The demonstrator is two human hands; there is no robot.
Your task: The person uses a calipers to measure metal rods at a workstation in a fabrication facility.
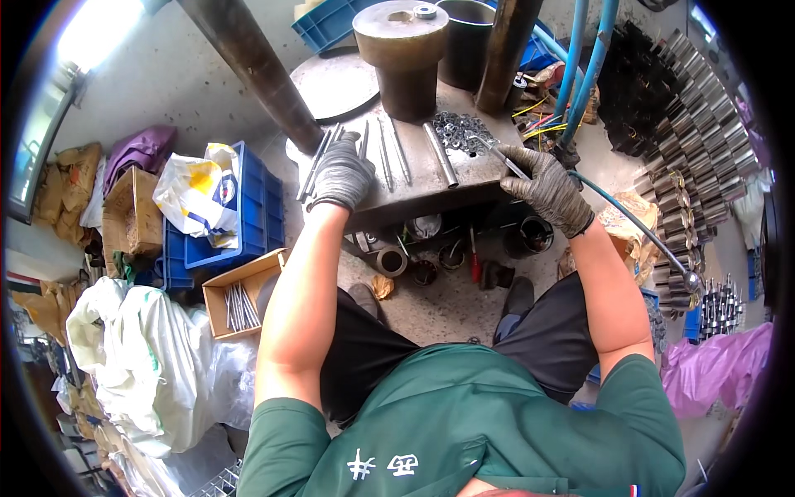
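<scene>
Grey work gloves cover both my hands. My left hand is closed around several slim metal rods at the left of the metal worktable; its fingertips are partly hidden. To its right lie more loose rods and a thicker metal bar or tube. My right hand, at the table's right edge, pinches a slim metal rod. That rod's far end points toward a pile of small metal rings or nuts, and I cannot tell whether it touches them.
A heavy flanged steel cylinder stands behind the rods, between two thick posts. Blue hoses hang at the right, near a lever with a ball end. Blue crates and a carton of rods are at my left.
</scene>
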